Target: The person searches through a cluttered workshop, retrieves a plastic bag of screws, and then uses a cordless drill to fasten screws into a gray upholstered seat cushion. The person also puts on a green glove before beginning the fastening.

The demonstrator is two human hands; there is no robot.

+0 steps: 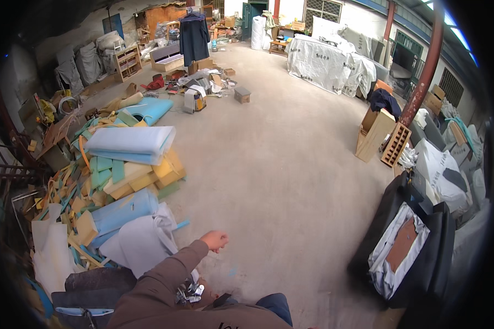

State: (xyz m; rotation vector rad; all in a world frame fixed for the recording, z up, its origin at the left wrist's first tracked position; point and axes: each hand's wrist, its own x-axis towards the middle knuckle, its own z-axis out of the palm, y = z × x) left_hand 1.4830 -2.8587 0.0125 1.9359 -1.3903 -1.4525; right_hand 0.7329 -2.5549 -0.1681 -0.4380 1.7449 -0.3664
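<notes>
My left hand point(215, 240) reaches out over the concrete floor from a brown sleeve point(167, 274). Its fingers are curled in, and nothing shows in them. Just left of it a grey-white sheet of padding point(140, 241) is draped over the scrap pile. A light-blue foam roll point(126, 211) lies behind that sheet. Below my left forearm, close to my body, are some shiny metal parts point(190, 291), too small to make out. My right hand is out of the picture.
Foam offcuts point(167, 169) heap up on the left, topped by a white-and-blue roll point(130, 143). On the right stand a black upholstered piece point(439, 247), a wooden frame point(374, 131) and a red post point(425, 66). Farther off are a small box point(242, 95) and wrapped furniture point(326, 63).
</notes>
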